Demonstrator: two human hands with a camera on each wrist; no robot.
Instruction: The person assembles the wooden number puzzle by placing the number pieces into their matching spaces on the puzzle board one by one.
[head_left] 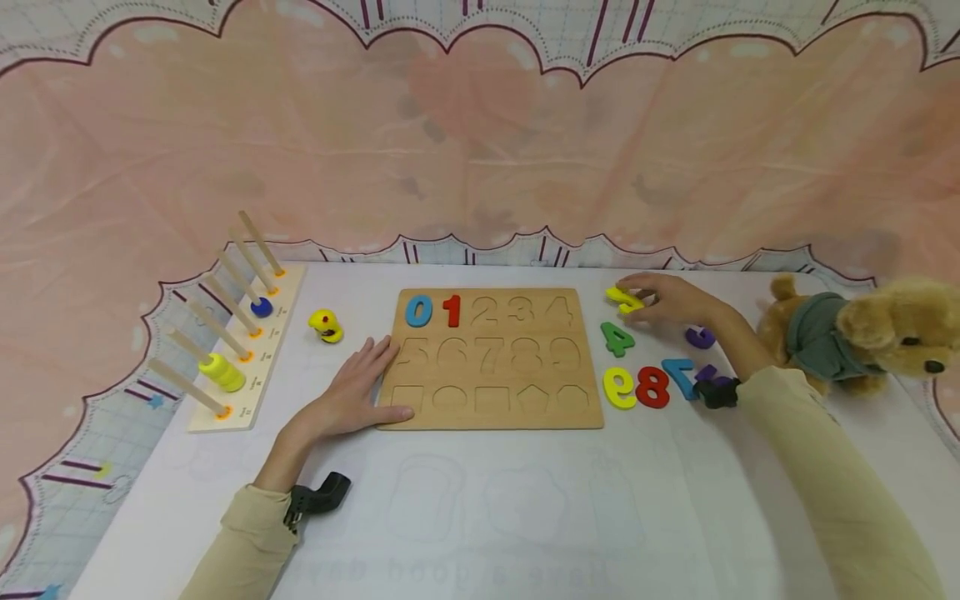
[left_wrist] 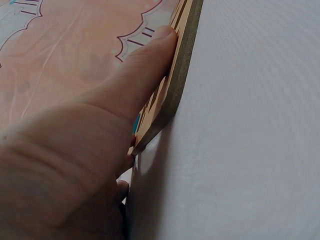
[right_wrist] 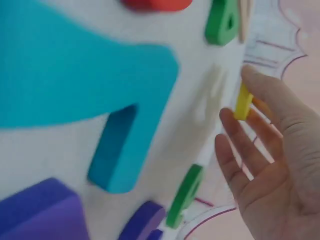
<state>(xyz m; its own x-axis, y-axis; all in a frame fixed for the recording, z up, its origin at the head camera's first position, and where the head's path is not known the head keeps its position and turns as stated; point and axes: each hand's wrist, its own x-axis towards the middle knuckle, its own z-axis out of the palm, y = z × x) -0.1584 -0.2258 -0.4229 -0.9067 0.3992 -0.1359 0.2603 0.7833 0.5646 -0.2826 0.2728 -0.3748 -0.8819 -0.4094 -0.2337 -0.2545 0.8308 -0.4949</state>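
A wooden number board lies flat on the table, with a blue 0 and a red 1 in its top row. My left hand rests on the board's left edge, fingers extended, the thumb over the near corner. To the right of the board, my right hand pinches a yellow number piece, shaped like a 2, between thumb and fingers. In the right wrist view this yellow piece is seen edge-on. A green 4 lies just nearer me.
Beside the board lie a yellow 9-shaped piece, a red 8, a blue 7 and purple pieces, partly hidden by the right arm. A teddy bear sits far right. A peg stand and rubber duck stand left.
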